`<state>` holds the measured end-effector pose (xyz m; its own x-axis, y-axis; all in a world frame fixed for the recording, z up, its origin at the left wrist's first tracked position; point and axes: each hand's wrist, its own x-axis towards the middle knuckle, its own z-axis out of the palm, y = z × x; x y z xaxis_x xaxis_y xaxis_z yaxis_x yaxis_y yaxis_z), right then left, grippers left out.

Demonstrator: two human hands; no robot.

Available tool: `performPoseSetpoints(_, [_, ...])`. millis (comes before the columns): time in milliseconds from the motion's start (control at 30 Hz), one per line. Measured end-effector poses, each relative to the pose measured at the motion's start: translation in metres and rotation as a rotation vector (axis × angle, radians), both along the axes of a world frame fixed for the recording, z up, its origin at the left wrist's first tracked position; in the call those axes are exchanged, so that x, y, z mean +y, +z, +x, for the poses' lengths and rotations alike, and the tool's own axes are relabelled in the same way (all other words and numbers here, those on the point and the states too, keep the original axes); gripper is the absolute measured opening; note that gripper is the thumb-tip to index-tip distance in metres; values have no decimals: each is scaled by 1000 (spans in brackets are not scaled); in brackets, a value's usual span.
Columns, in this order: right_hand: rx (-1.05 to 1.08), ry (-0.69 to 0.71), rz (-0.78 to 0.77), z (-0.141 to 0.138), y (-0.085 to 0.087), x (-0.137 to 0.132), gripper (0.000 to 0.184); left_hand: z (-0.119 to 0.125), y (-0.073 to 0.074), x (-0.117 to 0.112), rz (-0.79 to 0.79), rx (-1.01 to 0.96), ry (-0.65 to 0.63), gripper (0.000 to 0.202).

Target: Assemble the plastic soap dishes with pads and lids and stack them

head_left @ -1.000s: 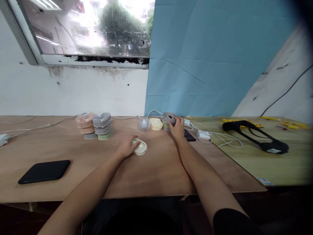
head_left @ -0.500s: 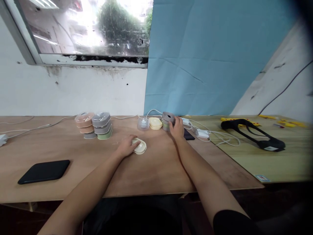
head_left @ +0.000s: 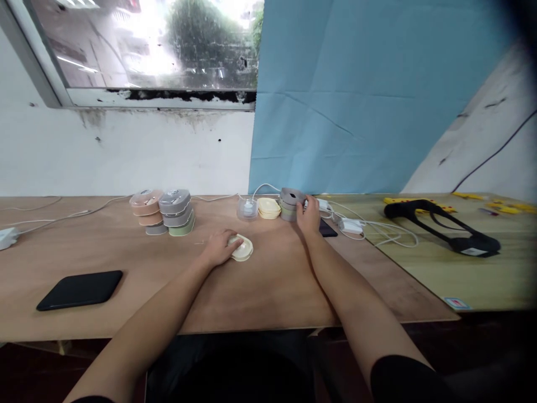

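Note:
My left hand rests on a cream oval lid lying flat on the wooden table, fingers curled over its near edge. My right hand reaches farther back and grips a grey round case that tops a small stack. Beside that stack sit a cream stack and a clear case with a white cable in it.
Two stacks of pastel cases stand at the back left. A black tablet lies at the front left. White chargers and cables and a dark phone lie right of my hand. A black strap lies on the right board.
Both hands stay where they were on the cream lid and the grey case. The view has shifted slightly.

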<state>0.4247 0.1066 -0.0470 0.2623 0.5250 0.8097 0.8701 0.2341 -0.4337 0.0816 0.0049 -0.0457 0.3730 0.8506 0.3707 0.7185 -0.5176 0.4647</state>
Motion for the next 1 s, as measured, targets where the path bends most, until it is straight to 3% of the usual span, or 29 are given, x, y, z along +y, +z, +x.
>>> performPoseSetpoints(133, [56,-54,29,1,-2,1,61,0,1,-1,-2,33,-4,48])
performPoseSetpoints(300, [-11,-36,115,-5,4,-6,58,1,-2,0,-83,144,106,60])
performPoseSetpoints(400, [-73,55,159,-26,11,-16,54,1,-4,0,-141,199,200,74])
performPoseSetpoints(467, [-126,191,143,-49,12,-25,52,1,-4,0,-162,213,222,82])
performPoseSetpoints(633, [-417,625,-167,-107,3,-49,45,-3,-1,2,-177,240,253,90])
performPoseSetpoints(800, [-550,689,-438,-127,4,-62,39,-6,-2,6,-202,248,256,93])
performPoseSetpoints(1000, [-594,863,-475,-121,14,-68,41,-7,-7,10,-194,202,289,89])
